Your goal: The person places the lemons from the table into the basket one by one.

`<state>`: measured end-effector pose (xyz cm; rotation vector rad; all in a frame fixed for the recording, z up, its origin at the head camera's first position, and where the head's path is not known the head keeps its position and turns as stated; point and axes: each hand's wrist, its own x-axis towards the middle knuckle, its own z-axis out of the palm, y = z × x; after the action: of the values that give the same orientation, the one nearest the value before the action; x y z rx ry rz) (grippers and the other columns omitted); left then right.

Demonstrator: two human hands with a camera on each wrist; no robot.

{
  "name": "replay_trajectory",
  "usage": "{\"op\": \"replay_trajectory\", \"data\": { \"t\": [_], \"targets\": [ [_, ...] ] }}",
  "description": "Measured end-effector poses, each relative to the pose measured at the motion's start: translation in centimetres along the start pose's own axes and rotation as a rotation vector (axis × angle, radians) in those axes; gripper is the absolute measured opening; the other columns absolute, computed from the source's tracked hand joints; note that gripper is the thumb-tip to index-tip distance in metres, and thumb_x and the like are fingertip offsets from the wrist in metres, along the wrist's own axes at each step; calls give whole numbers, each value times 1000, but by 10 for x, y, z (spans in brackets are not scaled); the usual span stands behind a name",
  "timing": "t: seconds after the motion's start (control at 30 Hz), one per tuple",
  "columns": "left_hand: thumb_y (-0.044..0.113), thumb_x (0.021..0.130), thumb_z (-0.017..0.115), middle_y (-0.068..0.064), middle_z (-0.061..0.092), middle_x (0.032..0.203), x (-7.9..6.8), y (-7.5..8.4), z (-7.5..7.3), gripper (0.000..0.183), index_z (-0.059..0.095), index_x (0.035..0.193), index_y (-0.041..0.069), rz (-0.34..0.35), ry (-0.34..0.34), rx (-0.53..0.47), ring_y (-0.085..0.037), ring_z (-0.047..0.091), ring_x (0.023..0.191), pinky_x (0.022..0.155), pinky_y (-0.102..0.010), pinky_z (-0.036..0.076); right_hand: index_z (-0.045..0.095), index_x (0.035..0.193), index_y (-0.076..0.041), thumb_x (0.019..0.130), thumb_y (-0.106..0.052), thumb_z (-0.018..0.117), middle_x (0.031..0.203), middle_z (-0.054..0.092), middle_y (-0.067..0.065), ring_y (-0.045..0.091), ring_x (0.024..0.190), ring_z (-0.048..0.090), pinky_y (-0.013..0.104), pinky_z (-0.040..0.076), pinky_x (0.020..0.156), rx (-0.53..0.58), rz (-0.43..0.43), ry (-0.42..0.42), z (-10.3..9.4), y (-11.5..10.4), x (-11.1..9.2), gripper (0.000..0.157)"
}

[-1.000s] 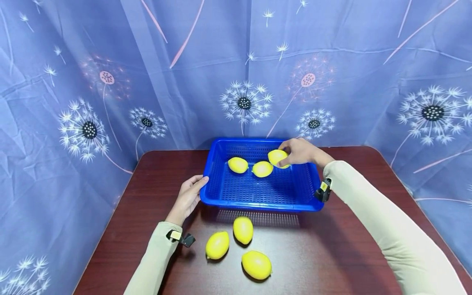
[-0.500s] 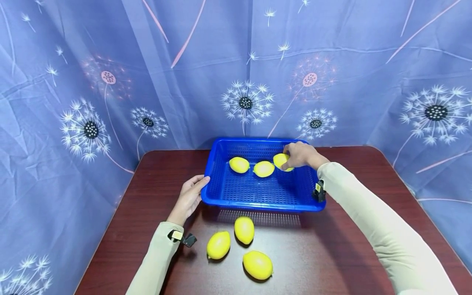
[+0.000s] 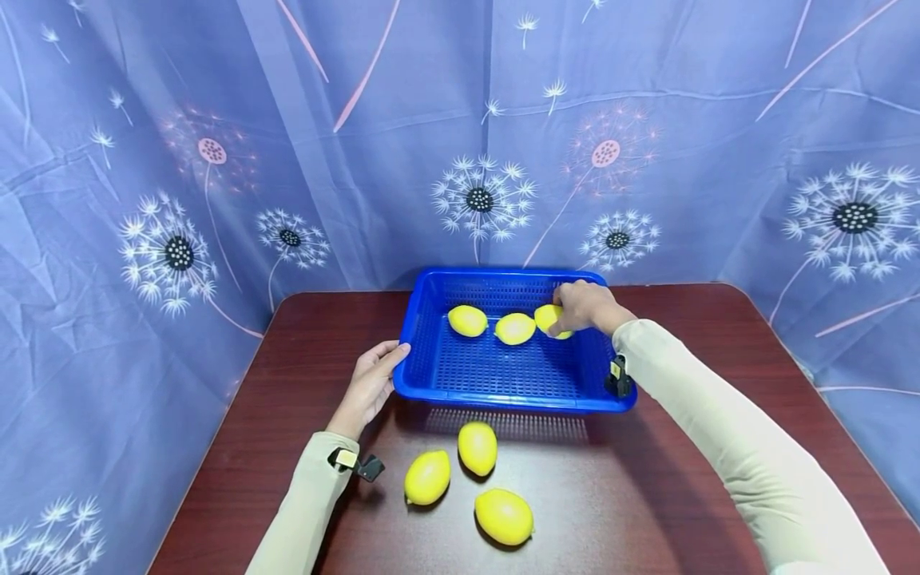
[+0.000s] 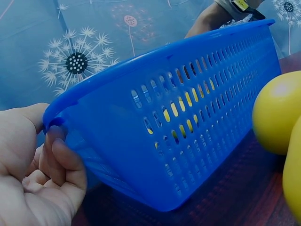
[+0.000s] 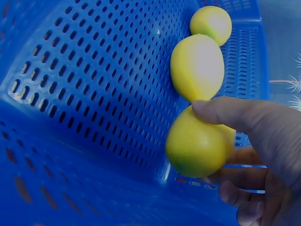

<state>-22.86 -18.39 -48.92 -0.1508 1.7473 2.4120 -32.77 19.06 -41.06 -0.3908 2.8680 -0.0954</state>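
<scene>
A blue plastic basket [image 3: 503, 397] with slotted walls stands on the table. My left hand [image 3: 370, 385] grips its left rim, the thumb on top and the fingers curled below, as the left wrist view shows [image 4: 42, 174]. Inside the basket, my right hand [image 3: 585, 306] holds a lemon [image 3: 548, 319] at the back right, thumb on one side and fingers on the other; in the right wrist view that lemon [image 5: 197, 143] sits low by the basket floor. Beside it in a row lie a middle lemon [image 3: 515, 328] and a left lemon [image 3: 467, 321].
In front of the basket, three more lemons lie on the dark red-brown table [image 3: 287, 383]: one near the basket [image 3: 477, 449], one to the left [image 3: 427, 477] and one nearest me [image 3: 505, 517]. A blue dandelion-print curtain [image 3: 374, 200] hangs close behind the table.
My right hand has moved down and slightly right with its lemon, lowering it beside the middle lemon. The left hand keeps its grip on the rim.
</scene>
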Motion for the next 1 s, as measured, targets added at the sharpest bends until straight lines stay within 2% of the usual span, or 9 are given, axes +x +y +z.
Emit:
{"op": "replay_trajectory", "data": {
  "t": [0.17,0.3,0.6,0.73,1.0],
  "targets": [
    [12,102,64,1,71,87,-1,-1,1,8,64,106,5,2,4,-2,-10,67,75,68,-24,58,65,131,-7,80,-52,82,125,67,19,39,109,64,55,56,83,-32,-17,27,-2,0,-1,70],
    [12,102,63,1,72,88,-1,-2,0,8,63,107,5,3,3,3,-10,68,75,69,-25,58,63,134,-10,83,-53,80,130,65,21,41,115,62,58,54,86,-13,-23,36,-7,-2,-7,69],
    [13,102,64,2,71,86,-1,1,0,10,63,108,5,13,-14,15,-9,67,74,68,-24,58,63,134,-10,87,-55,74,123,70,14,37,113,64,57,54,88,58,-81,69,-21,-4,-31,66],
    [12,102,64,2,71,85,0,1,-1,7,63,106,6,9,-11,7,-9,67,74,68,-24,58,65,131,-8,88,-52,74,121,72,14,35,111,66,57,53,89,100,-125,133,-25,-6,-45,62],
    [14,102,65,3,70,84,0,0,-1,9,63,106,7,8,-8,11,-8,66,73,67,-23,57,69,124,-7,87,-47,78,115,74,12,32,102,70,52,56,79,180,-190,279,-21,-13,-79,56]
  ]
}}
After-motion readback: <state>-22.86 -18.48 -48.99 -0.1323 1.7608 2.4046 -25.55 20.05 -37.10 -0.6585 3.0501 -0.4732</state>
